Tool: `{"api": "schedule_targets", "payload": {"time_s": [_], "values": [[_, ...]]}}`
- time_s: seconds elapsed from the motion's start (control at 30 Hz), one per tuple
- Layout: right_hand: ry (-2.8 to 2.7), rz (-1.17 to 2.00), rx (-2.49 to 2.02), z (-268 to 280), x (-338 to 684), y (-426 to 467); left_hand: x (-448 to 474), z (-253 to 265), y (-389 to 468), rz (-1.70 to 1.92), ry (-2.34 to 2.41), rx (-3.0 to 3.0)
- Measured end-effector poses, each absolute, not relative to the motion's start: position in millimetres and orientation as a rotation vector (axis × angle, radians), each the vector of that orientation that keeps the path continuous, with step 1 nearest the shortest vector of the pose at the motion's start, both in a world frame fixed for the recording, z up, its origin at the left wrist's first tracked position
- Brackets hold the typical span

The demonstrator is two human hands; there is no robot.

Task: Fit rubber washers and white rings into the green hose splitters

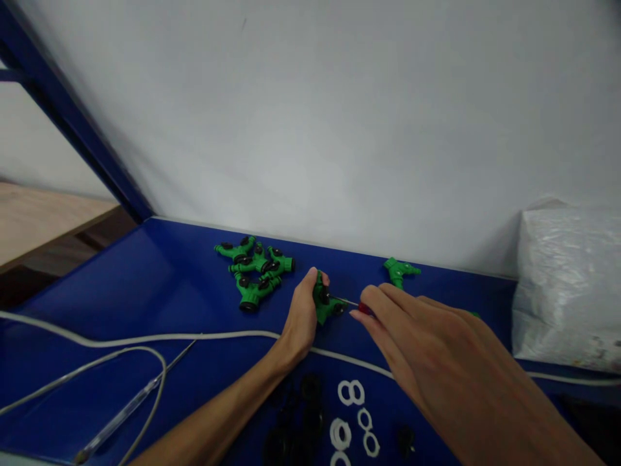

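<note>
My left hand (305,307) is closed around a green Y-shaped hose splitter (322,313) with black valve knobs, held just above the blue bench. In my right hand (412,323) is a screwdriver (363,307) with a red handle. Its thin metal shaft points left, and the tip meets a black knob on the splitter or lies very close to it. My fingers hide most of the handle. To the left lies a group of several similar green splitters (257,294) with black knobs. Another green splitter body (398,268), without black knobs showing, rests behind my right hand.
White rings (340,433) and dark round parts (313,414) lie near the front. A pale cable (218,336) crosses the blue bench (160,278). A clear-handled screwdriver (126,411) lies at left. One plastic-wrapped package (565,285) stands at right, against the white wall (339,129).
</note>
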State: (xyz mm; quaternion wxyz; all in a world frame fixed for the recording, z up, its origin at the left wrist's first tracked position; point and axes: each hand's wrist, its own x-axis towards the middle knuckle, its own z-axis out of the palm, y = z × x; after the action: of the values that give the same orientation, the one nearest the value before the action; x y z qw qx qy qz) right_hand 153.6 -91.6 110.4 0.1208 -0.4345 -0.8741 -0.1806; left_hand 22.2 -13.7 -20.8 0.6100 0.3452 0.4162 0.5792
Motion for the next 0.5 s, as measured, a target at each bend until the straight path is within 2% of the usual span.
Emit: {"api": "schedule_targets", "payload": {"time_s": [0.2, 0.5], "values": [[-2.555, -0.522, -1.298, 118.3, 151.1, -94.4, 18.6, -15.9, -10.9, 1.282, 0.924, 0.855], [-2.787, -0.785, -1.385, 144.2, 138.8, -97.2, 14.9, -6.4, -12.1, 1.197, 0.913, 0.881]]}}
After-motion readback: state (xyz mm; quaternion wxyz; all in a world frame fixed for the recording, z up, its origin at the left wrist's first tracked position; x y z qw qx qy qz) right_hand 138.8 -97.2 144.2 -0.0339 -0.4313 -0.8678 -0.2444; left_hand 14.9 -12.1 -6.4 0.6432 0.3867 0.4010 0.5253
